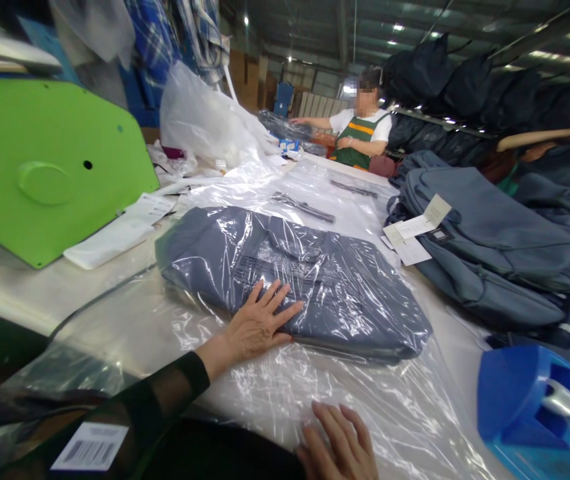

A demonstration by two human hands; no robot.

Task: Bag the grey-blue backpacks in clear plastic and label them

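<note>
A folded grey-blue garment [315, 280] lies inside a clear plastic bag [395, 407] on the table. My left hand [259, 323] rests flat on the garment's near edge, fingers spread, pressing the plastic. My right hand [342, 443] lies flat on the open end of the bag near the table's front edge, fingers stretched out. Neither hand grips anything.
A green machine cover [49, 160] stands at the left. A stack of grey-blue garments with paper tags [485, 247] fills the right. A blue tape dispenser [535, 407] sits at the front right. Loose plastic bags [205, 120] lie behind. Another person [362, 130] works at the far end.
</note>
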